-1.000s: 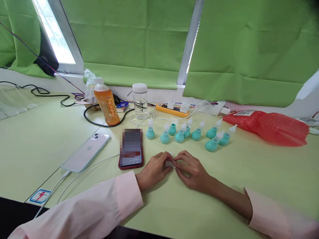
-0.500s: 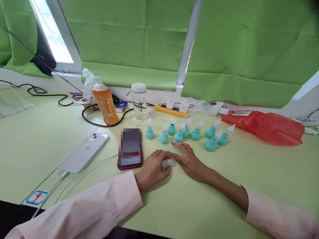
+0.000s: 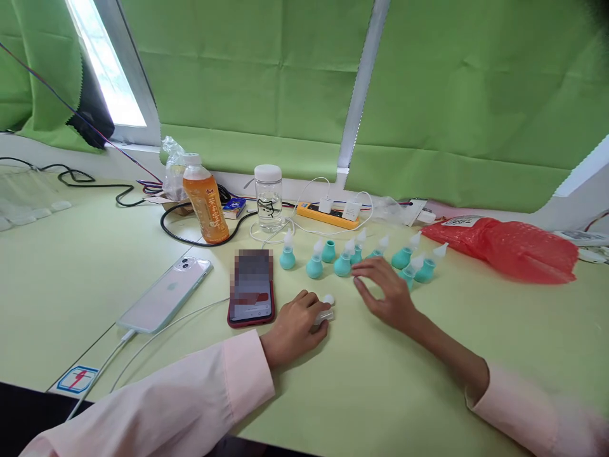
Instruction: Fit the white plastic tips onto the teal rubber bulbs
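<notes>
My left hand (image 3: 299, 327) rests on the table with its fingers closed on a small clear plastic piece (image 3: 325, 316). Just past those fingertips lies a small white round piece (image 3: 328, 299). My right hand (image 3: 387, 298) is raised and open, its thumb and fingers apart with nothing between them. It hovers in front of the row of teal bulb nasal aspirators, nearest to one with a clear nozzle (image 3: 342, 265), and partly hides others. One teal bulb (image 3: 328, 251) has no nozzle on it. Another aspirator (image 3: 314, 265) stands upright to its left.
A phone in a red case (image 3: 252, 312) lies left of my left hand; beyond it is a charging white phone (image 3: 164, 295). Behind stand a tea bottle (image 3: 207, 206), a clear water bottle (image 3: 269, 203) and a yellow power strip (image 3: 328, 217). A red plastic bag (image 3: 523, 251) lies right.
My right hand has moved away from my left hand, rightward toward the aspirators. The white round piece now shows beside my left fingertips. My left hand still holds the clear piece.
</notes>
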Available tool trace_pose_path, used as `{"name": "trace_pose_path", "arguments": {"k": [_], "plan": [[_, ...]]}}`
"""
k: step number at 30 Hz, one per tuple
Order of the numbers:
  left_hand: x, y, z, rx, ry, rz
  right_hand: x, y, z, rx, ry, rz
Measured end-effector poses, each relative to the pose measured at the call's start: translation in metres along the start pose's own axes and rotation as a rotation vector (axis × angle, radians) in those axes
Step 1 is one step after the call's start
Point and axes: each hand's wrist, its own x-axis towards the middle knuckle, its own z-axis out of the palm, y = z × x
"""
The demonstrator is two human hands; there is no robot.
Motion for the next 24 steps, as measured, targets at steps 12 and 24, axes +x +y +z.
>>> {"name": "trace_pose_path", "arguments": {"k": [12,24], "plan": [[0.0,0.0,0.002,0.008,0.002,0.063,0.101,0.01,0.001,-0.61,-0.531,0.135],[0.0,0.0,0.001,-0.105,0.029,-0.015,0.12,0.031,0.039,-0.554,-0.796,0.232]]}}
